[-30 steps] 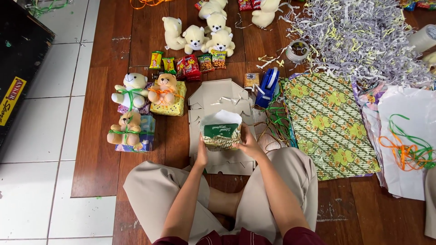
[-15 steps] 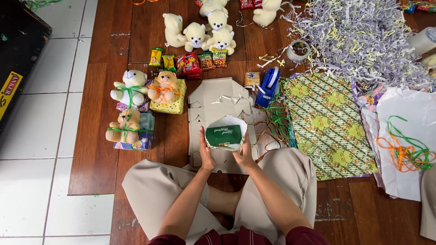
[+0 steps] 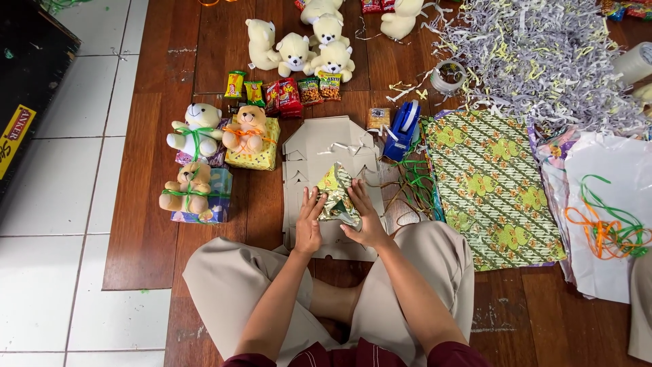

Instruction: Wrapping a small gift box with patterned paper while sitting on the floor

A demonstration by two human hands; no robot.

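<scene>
Far left: white floor tiles (image 3: pixel 54 190) meet the wooden floor (image 3: pixel 149 224) where you sit cross-legged.
Left group: three small teddy bears tied to wrapped gift boxes (image 3: pixel 210 160) with ribbon sit together, well apart from your hands.
Snack row: small snack packets (image 3: pixel 285 92) line up below the cream teddy bears (image 3: pixel 305 47).
Your left hand (image 3: pixel 309 228): fingers spread flat, pressing the left side of the parcel.
Centre: the small green patterned parcel (image 3: pixel 337 194) rests on the flat grey cardboard (image 3: pixel 326 146), directly in front of your knees, between both hands.
Your right hand (image 3: pixel 367 217): fingers extended, cupping the parcel's right side.
Right of centre: a blue tape dispenser (image 3: pixel 404 129) lies beside a green patterned wrapping sheet (image 3: pixel 492 183).
Far right: shredded paper (image 3: pixel 543 61) piles above loose ribbons (image 3: pixel 608 221).
</scene>
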